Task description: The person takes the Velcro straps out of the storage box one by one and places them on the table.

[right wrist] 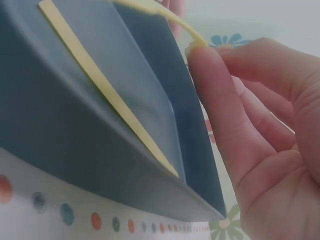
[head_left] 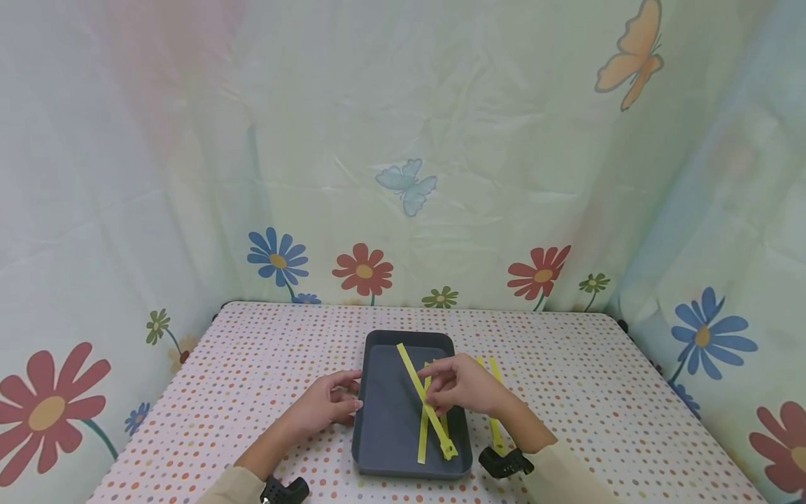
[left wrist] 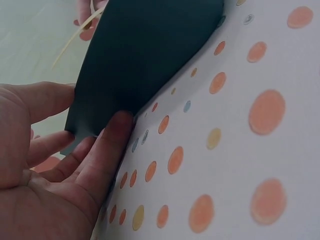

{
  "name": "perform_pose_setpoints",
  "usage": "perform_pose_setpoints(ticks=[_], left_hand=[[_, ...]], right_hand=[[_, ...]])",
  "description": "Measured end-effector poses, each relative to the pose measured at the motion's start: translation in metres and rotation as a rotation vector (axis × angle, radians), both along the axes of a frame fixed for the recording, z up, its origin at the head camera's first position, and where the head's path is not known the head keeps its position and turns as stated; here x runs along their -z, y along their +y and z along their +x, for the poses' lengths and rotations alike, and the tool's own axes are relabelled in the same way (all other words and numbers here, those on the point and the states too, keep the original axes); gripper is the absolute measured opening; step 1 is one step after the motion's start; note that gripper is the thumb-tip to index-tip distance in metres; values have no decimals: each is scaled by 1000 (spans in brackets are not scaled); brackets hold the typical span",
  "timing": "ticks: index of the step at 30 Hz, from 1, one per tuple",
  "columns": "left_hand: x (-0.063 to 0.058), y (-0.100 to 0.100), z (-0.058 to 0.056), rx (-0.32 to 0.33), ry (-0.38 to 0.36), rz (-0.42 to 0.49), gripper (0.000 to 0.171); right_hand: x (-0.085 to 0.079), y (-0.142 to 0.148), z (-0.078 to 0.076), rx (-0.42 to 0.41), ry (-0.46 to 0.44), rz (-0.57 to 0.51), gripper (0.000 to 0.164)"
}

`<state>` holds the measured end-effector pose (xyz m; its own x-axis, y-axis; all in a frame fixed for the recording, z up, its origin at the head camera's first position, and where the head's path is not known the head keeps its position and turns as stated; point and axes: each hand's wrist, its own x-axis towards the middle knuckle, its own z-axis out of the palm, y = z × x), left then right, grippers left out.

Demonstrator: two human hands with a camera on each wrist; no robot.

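A dark grey rectangular tray (head_left: 384, 420) lies on the table. My left hand (head_left: 325, 402) is at its left side, fingers fairly straight and touching the outer wall (left wrist: 145, 50). Over the tray's right half, my right hand (head_left: 462, 385) pinches a long yellow strap (head_left: 412, 374) between thumb and index finger. This strap slants across the tray, its wider notched end towards me, and it bends near the fingertips in the right wrist view. Beneath it, another yellow strap (right wrist: 100, 82) lies in the tray, partly hidden by the right hand in the head view.
More yellow straps (head_left: 495, 427) lie on the table right of the tray, partly behind the right forearm. A dotted cloth (head_left: 283, 350) covers the table. Flower-printed curtains (head_left: 315, 175) hang at the back and both sides.
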<state>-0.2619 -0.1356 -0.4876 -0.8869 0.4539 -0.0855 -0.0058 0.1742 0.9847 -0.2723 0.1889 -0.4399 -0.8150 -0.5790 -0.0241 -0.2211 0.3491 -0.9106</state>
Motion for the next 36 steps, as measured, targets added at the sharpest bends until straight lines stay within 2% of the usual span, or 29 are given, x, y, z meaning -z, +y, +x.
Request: perform_pose_setpoints(ticks=[14, 26, 36], left_hand=[[-1, 0, 0, 7, 8, 2, 65], [0, 2, -1, 9, 5, 9, 65], [0, 1, -1, 10, 2, 6, 65]], right_hand=[[8, 21, 11, 136, -33, -125, 51], [16, 39, 20, 295, -70, -159, 59], [26, 60, 25, 329, -91, -203, 65]])
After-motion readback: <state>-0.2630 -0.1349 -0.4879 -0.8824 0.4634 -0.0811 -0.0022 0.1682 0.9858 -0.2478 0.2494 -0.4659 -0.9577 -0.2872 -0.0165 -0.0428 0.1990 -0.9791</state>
